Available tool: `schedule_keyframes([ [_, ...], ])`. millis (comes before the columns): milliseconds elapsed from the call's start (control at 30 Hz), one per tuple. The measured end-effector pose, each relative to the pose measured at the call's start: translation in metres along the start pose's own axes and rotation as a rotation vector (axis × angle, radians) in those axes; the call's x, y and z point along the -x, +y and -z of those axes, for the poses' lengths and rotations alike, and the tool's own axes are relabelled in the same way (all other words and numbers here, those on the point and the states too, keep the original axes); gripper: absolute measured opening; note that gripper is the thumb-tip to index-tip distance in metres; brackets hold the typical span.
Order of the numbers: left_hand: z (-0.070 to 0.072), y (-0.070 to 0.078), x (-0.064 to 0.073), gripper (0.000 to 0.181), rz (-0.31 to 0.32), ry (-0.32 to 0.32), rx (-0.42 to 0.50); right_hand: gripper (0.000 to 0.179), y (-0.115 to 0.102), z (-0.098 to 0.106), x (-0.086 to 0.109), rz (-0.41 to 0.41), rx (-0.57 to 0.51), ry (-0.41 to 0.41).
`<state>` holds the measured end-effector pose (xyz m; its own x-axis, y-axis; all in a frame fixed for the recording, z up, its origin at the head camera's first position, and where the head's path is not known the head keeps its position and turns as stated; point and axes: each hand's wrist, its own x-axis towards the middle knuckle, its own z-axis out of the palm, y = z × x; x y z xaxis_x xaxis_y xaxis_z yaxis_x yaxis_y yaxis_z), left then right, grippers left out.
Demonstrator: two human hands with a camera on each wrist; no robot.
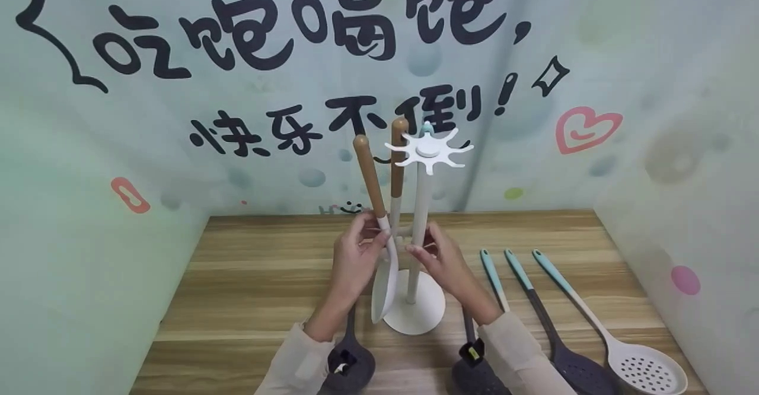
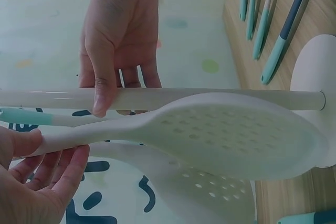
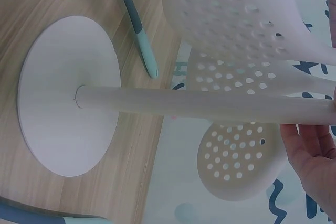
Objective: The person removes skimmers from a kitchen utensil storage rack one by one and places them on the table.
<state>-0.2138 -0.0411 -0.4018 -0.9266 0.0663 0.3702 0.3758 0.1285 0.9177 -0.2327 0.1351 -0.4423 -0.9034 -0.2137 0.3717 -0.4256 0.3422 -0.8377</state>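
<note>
My left hand (image 1: 359,252) pinches the neck of a white skimmer (image 1: 385,288), a perforated spoon with a brown handle, head downward, left of the pole. In the left wrist view its perforated bowl (image 2: 226,135) lies before the pole (image 2: 184,98). My right hand (image 1: 445,261) grips the white pole of a utensil stand (image 1: 420,217), thumb in front and fingers behind. The stand has a round base (image 1: 430,312) and a many-armed hook top (image 1: 428,149). Behind are a second brown handle (image 1: 398,163) and, in the right wrist view, two more perforated heads, one lower down (image 3: 239,161).
On the wooden table (image 1: 249,276) at right lie a teal-handled utensil (image 1: 492,273), a dark slotted turner (image 1: 548,324) and a white skimmer with teal handle (image 1: 646,365). Dark utensils (image 1: 356,350) lie near my wrists, partly hidden. A printed curtain (image 1: 296,104) encloses the back and sides.
</note>
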Motion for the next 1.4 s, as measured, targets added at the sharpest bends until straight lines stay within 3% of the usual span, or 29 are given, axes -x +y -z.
schedule_keyframes([
  [500,0.015,-0.012,0.010,0.028,0.020,0.042,0.005,0.027,-0.003,-0.002,0.000,-0.056,-0.007,0.007],
  [800,0.030,-0.020,0.016,0.031,0.052,0.069,-0.006,0.023,-0.039,0.004,0.004,-0.063,0.005,-0.020],
  [1133,0.047,-0.029,0.022,0.030,0.125,0.120,-0.017,0.024,-0.031,0.003,0.003,-0.091,-0.025,-0.014],
  [1400,0.064,-0.035,0.026,0.029,0.176,0.152,-0.048,0.023,-0.037,0.004,0.004,-0.073,-0.011,-0.013],
])
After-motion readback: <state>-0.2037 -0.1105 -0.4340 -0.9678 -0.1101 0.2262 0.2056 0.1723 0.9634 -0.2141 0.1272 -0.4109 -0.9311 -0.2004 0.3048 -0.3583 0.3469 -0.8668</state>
